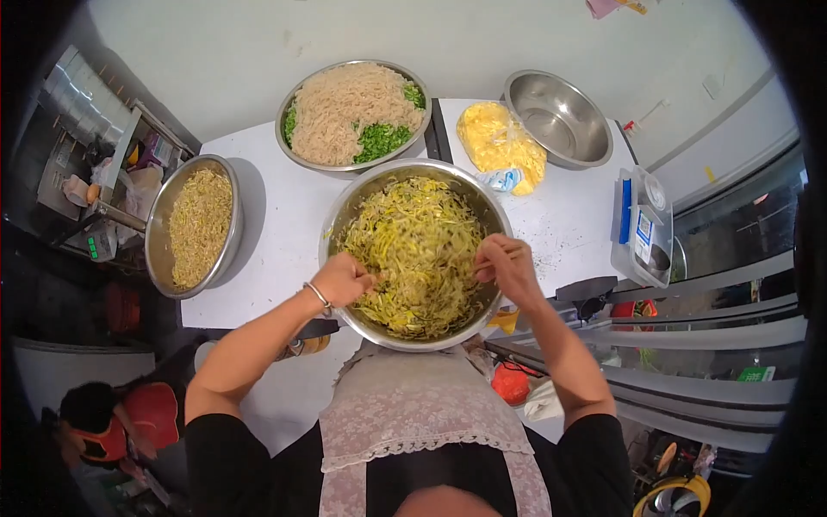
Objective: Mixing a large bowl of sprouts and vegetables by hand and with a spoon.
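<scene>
A large stainless steel bowl [331, 242] stands at the table's front edge, against my apron. Inside lies a shredded mix [413, 252] of yellow and pale strips, blurred in the middle. My right hand [507, 268] is over the bowl's right side, closed around thin wooden chopsticks [513, 253] whose lower ends are hard to make out. At the left side of the mix, my left hand [345, 279], a bangle at its wrist, has its fingers curled in. Whether anything is pinched in those fingers is hidden.
Around the bowl on the white table [291, 232] are a bowl of noodle-like shreds and chopped greens [355, 116], a bowl of brownish mix [200, 229], a yellow-filled plastic bag [497, 142], a steel basin [559, 119] and a clear plastic box [649, 226]. Another person [103, 420] is at lower left.
</scene>
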Available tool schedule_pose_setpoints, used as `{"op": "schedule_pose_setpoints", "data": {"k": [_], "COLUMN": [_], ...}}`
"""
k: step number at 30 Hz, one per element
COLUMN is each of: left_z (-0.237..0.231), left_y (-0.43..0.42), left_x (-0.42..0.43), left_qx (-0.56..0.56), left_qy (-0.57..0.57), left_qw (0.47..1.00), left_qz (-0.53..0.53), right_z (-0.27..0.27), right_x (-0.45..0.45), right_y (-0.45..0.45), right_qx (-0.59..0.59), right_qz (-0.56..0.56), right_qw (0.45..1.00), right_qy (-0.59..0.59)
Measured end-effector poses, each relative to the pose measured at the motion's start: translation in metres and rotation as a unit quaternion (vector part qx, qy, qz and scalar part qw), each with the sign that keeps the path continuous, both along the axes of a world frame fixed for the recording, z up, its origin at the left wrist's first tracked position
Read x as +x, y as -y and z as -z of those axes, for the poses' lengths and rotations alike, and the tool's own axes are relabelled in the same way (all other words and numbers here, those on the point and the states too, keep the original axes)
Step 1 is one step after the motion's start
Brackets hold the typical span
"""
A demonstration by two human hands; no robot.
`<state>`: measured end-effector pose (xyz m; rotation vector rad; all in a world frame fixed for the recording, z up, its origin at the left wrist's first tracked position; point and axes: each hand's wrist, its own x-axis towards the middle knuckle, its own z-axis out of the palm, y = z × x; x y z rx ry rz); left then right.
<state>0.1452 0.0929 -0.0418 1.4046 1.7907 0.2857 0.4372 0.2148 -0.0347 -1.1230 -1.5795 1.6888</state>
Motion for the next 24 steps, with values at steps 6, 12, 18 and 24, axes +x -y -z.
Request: {"op": "schedule_pose_setpoints", "data": {"k": [6, 12, 18, 24], "left_z": [-0.073, 0.002, 0.072, -0.024], "left_y": [-0.008, 0.02, 0.019, -0.004], "left_x": [-0.02, -0.006, 0.019, -0.006], "left_qx": [0.067, -0.058, -0.029, 0.087], "left_qy": [-0.181, -0.196, 0.076, -0.049], "left_qw": [0.976, 0.963, 0.994, 0.991], "left_qz": [0.097, 0.174, -0.072, 0.092], "right_z": [-0.056, 0.037, 0.053, -0.042], "right_x": [0.004, 0.02, -0.005, -0.012], "right_y": [-0.013, 0.005, 0.01, -0.004], "right_qx": [0.062, -0.042, -0.14, 0.049], "right_qz": [-0.082, -0.093, 0.074, -0.062], "right_qw": [0.992, 0.98, 0.987, 0.996], "right_qy": [0.072, 0.169, -0.014, 0.041]}}
